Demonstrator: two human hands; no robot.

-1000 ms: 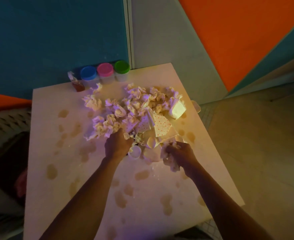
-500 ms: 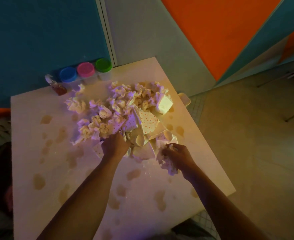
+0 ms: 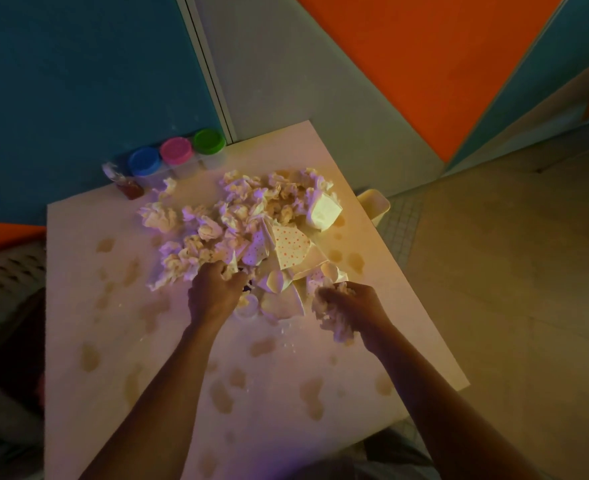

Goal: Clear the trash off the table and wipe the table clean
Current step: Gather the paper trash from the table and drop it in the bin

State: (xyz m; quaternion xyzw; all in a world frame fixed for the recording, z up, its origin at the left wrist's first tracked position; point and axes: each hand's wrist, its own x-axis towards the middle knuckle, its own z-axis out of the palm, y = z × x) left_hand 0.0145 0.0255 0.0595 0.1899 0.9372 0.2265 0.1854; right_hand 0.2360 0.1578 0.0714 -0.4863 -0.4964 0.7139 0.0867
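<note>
A heap of crumpled tissues [image 3: 237,216], polka-dot paper pieces [image 3: 291,249] and small cups covers the far half of the white table [image 3: 113,306]. My left hand [image 3: 215,294] digs into the near edge of the heap with its fingers curled around crumpled paper. A wad of tissue [image 3: 334,322] is gripped by my right hand [image 3: 353,306] at the heap's near right edge. A small clear cup [image 3: 248,306] lies partly hidden under my left hand. Brown spill stains [image 3: 222,396] dot the tabletop.
Three lidded jars, blue [image 3: 144,162], pink [image 3: 176,150] and green [image 3: 209,142], stand at the table's far edge beside a small brown bottle [image 3: 126,187]. A pale bin [image 3: 374,204] sits off the right edge. A woven chair [image 3: 5,271] is at left.
Both hands stayed at the heap's near edge, closing tighter on the paper. The camera view shifted, so the table and heap sit slightly differently in frame.
</note>
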